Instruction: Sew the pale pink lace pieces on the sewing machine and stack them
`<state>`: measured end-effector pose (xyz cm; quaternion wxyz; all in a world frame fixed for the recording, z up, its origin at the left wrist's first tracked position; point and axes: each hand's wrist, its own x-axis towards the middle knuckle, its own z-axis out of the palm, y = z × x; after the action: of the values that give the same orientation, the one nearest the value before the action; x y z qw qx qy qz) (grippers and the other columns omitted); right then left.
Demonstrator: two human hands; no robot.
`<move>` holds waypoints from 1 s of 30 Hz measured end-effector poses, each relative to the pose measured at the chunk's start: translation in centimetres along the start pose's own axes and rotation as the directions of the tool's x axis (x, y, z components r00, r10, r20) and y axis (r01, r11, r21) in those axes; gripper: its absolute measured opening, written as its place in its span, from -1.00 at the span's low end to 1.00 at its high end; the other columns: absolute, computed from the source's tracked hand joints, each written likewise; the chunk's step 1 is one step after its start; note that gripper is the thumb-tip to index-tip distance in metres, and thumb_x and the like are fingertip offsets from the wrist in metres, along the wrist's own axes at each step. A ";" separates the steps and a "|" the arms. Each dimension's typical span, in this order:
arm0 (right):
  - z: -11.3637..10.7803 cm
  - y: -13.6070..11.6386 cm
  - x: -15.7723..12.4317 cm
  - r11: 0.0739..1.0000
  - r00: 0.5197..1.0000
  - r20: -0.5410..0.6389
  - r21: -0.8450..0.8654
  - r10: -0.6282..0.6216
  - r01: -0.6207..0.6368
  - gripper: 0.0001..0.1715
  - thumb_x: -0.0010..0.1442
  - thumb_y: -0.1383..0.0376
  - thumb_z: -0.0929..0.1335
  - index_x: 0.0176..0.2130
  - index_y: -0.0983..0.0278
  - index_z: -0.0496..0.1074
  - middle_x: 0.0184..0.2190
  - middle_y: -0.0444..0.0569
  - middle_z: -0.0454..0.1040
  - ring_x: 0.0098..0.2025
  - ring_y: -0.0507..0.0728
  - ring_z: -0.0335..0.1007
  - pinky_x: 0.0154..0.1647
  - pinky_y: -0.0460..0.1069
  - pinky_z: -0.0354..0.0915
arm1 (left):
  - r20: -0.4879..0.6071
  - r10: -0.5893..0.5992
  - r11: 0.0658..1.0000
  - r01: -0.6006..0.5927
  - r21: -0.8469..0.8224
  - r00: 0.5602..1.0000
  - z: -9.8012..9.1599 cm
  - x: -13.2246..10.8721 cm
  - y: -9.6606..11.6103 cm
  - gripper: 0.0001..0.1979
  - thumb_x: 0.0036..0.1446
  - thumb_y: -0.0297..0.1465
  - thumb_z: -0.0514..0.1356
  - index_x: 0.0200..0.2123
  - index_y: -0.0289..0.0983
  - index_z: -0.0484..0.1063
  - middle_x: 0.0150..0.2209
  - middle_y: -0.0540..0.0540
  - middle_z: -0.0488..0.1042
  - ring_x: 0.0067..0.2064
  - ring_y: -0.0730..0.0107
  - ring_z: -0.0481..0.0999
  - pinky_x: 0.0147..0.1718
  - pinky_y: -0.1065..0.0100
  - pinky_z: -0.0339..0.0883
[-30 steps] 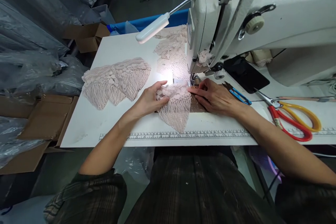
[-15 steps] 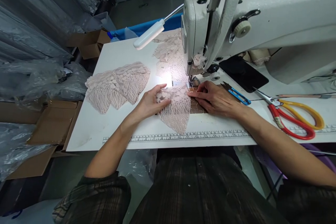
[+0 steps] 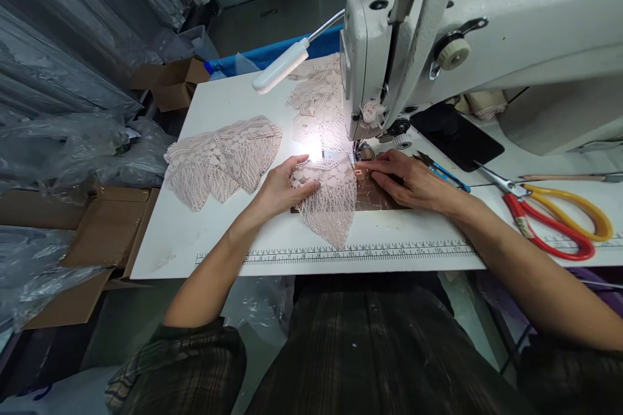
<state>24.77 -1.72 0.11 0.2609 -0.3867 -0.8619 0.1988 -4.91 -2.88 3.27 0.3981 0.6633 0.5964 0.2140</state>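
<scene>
A pale pink scalloped lace piece lies under the sewing machine's presser foot, its pointed end toward me. My left hand holds its left side, thumb on top and index finger at the back edge; the other fingers are partly hidden. My right hand rests on the brown machine plate, fingers stretched toward the lace's right edge beside the foot. A small red and white mark shows by its index fingertip. More lace lies behind the needle area.
Another lace piece lies left on the white table. At right are blue thread snips, red and yellow scissors and a black flat object. A lamp hangs above. Cardboard boxes stand left.
My right hand has moved slightly right, its fingers straightening and drawing off the lace edge, uncovering the red and white mark. My left hand keeps its hold. The whole view has shifted slightly.
</scene>
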 end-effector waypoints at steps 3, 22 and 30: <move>-0.2 0.1 0.0 0.999 1.000 -0.017 0.033 0.011 -0.011 -0.51 0.44 0.17 0.20 0.20 0.18 0.50 -0.20 0.06 0.47 -0.25 0.10 0.40 -0.11 0.07 0.41 | -0.017 -0.008 0.999 0.008 -0.036 1.000 0.0 0.3 -0.4 -0.27 0.11 -0.16 0.41 0.29 -0.25 0.32 -0.02 -0.19 0.58 -0.11 0.24 0.61 -0.17 0.26 0.52; 0.0 -0.7 -0.2 0.986 0.984 0.096 -0.069 -0.147 0.154 -0.54 0.43 0.13 0.20 0.11 0.01 0.58 -0.07 0.08 0.48 -0.03 0.21 0.36 0.03 0.18 0.37 | -0.041 -0.025 0.999 0.024 -0.032 0.999 -0.1 0.7 -0.6 -0.28 0.04 -0.21 0.46 0.25 -0.24 0.38 -0.09 -0.19 0.58 -0.12 0.20 0.59 -0.20 0.21 0.51; 0.2 -0.7 -0.5 0.971 0.982 0.117 -0.171 -0.145 0.164 -0.57 0.43 0.11 0.22 0.11 -0.01 0.57 -0.02 0.10 0.47 0.01 0.26 0.35 -0.01 0.23 0.37 | -0.062 -0.016 1.000 0.017 0.015 0.998 0.0 0.3 -0.1 -0.33 0.12 -0.13 0.40 0.25 -0.21 0.38 0.12 -0.26 0.52 0.22 -0.01 0.46 0.06 0.07 0.45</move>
<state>24.56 -2.54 0.17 0.1947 -0.3294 -0.9162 0.1188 -4.93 -2.62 3.13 0.3763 0.6544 0.6155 0.2264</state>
